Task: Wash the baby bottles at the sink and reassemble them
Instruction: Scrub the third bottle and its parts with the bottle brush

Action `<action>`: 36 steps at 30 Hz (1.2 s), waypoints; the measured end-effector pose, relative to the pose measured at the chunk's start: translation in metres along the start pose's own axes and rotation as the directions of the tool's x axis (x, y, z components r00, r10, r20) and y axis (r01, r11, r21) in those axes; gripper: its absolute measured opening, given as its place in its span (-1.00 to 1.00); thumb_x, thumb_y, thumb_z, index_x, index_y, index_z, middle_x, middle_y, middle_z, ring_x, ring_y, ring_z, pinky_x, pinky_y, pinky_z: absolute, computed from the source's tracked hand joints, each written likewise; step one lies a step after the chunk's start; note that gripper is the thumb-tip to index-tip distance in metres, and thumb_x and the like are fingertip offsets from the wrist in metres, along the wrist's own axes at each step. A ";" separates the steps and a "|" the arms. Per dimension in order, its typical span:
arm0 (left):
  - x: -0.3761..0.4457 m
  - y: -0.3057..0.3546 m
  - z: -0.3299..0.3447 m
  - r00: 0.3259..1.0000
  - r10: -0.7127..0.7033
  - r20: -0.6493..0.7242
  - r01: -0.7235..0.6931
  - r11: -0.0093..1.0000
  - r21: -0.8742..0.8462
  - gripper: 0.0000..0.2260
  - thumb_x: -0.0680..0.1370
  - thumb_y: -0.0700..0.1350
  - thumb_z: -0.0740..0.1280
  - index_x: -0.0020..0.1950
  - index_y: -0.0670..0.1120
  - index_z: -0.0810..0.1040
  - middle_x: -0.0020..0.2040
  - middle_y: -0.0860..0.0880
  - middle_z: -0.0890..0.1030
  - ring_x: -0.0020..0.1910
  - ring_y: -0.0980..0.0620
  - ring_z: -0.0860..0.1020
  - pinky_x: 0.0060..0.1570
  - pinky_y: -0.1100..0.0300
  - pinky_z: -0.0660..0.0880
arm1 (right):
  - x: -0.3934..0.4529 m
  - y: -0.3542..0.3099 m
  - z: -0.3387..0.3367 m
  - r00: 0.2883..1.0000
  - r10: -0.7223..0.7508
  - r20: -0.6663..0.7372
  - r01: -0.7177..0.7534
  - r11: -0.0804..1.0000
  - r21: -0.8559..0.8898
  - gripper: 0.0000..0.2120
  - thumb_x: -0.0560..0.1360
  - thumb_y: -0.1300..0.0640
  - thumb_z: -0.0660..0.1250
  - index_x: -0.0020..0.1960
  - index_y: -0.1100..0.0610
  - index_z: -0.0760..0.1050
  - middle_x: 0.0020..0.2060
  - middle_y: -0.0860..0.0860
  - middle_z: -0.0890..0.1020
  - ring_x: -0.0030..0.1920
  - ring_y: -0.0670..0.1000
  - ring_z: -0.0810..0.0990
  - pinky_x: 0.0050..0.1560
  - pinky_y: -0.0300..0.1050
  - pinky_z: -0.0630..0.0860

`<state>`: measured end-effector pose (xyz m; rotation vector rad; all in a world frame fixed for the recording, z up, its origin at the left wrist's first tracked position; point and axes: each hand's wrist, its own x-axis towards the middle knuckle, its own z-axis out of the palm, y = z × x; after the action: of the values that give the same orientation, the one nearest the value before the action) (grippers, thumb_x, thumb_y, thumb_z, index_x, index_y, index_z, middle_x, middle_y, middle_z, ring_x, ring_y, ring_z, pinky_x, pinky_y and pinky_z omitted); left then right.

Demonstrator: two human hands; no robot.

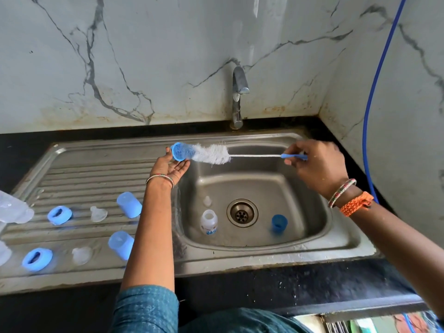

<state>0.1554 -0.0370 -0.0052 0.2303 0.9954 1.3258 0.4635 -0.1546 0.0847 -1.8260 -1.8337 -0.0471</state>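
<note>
I'm looking at a home kitchen: steel sink with drainboard, tap, dark tabletop, marble-patterned wall tiles.

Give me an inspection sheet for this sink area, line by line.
Surface: steel sink with ribbed drainboard, set in a black counter.
Job's things: bottle, blue cap and a clear teat in the basin; on the drainboard two blue rings, two teats, two caps; clear bottles at the left edge.
Clutter: nothing seen.
Grippers: left hand holds a blue ring; right hand grips the brush, bristles in the ring.
Cables: blue hose down the right wall.
Surroundings: marble wall, tap, no water seen running.
</note>
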 end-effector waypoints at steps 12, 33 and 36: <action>0.007 -0.001 -0.006 0.993 0.052 0.103 -0.039 0.992 -0.123 -0.81 0.61 -0.10 0.22 0.07 -0.21 0.49 -0.02 -0.23 0.62 0.09 -0.19 0.54 0.21 -0.11 0.41 | 0.007 0.011 0.001 0.886 0.019 0.463 -0.088 0.988 0.129 -0.81 0.53 0.04 0.32 -0.23 0.05 0.58 -0.44 -0.11 0.56 -0.46 -0.17 0.50 -0.37 -0.21 0.41; 0.006 -0.004 -0.008 0.987 0.051 0.150 -0.043 0.998 -0.050 -0.72 0.58 0.08 0.22 0.06 -0.12 0.48 0.19 -0.14 0.53 0.24 -0.14 0.47 0.24 -0.07 0.35 | 0.004 0.003 0.005 0.991 0.008 0.131 -0.022 0.994 0.107 -0.93 0.43 0.13 0.43 -0.22 0.02 0.67 -0.38 -0.07 0.61 -0.36 -0.02 0.52 -0.32 -0.19 0.41; 0.005 -0.005 -0.009 0.985 0.066 0.163 -0.050 0.994 -0.098 -0.75 0.55 0.03 0.27 0.09 -0.13 0.49 0.04 -0.13 0.60 0.16 -0.18 0.51 0.10 -0.16 0.46 | 0.011 0.006 0.002 0.588 0.179 0.789 -0.537 0.816 0.215 -0.70 0.57 0.15 0.23 -0.27 0.15 0.61 -0.61 -0.06 0.40 -0.63 -0.11 0.23 -0.57 -0.33 0.17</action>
<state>0.1519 -0.0377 -0.0159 0.2948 0.7895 1.3792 0.4692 -0.1434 0.0856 -1.9745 -1.6465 1.3670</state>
